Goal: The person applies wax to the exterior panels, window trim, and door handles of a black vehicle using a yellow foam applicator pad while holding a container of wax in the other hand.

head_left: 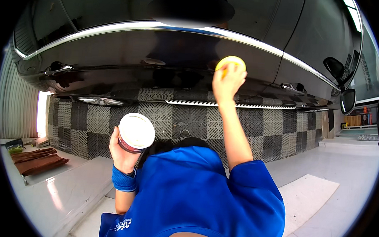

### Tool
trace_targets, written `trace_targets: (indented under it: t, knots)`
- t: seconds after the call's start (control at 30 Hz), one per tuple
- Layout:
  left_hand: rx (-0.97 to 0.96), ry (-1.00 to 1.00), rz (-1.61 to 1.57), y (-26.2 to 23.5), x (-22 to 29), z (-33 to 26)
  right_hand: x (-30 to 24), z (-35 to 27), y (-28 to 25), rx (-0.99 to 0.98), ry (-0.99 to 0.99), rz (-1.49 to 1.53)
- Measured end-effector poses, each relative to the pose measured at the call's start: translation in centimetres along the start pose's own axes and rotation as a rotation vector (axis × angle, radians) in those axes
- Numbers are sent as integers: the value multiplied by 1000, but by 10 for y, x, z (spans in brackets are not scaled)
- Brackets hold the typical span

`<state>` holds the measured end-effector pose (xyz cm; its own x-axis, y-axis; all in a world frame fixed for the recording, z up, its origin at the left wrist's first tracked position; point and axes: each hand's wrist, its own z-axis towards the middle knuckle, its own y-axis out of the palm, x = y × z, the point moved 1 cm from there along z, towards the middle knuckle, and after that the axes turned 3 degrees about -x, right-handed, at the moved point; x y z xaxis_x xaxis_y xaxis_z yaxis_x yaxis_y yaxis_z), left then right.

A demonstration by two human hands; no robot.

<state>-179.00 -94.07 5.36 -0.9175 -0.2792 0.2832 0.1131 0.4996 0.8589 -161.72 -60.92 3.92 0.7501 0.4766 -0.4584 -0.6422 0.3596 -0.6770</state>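
left hand [123, 156] grips round tin [135, 132] | right hand [227, 82] presses yellow pad [230, 61] on car door [129, 49]

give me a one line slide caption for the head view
Right hand presses a yellow round pad to a dark car door; left hand holds a round tin.

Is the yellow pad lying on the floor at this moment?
No, the right hand presses the yellow pad against the dark car door, well above the floor.
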Motion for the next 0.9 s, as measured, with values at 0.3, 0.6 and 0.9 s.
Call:
trace_targets:
  t: [0.3,0.6,0.9]
  knots:
    - [32,67,-56,-6,10,-13,3,-10,18,132,56,190]
    - [40,114,-95,-15,21,-20,21,-38,49,35,95,306]
    - [188,83,-363,-35,61,-20,-38,-56,59,-104,-161,253]
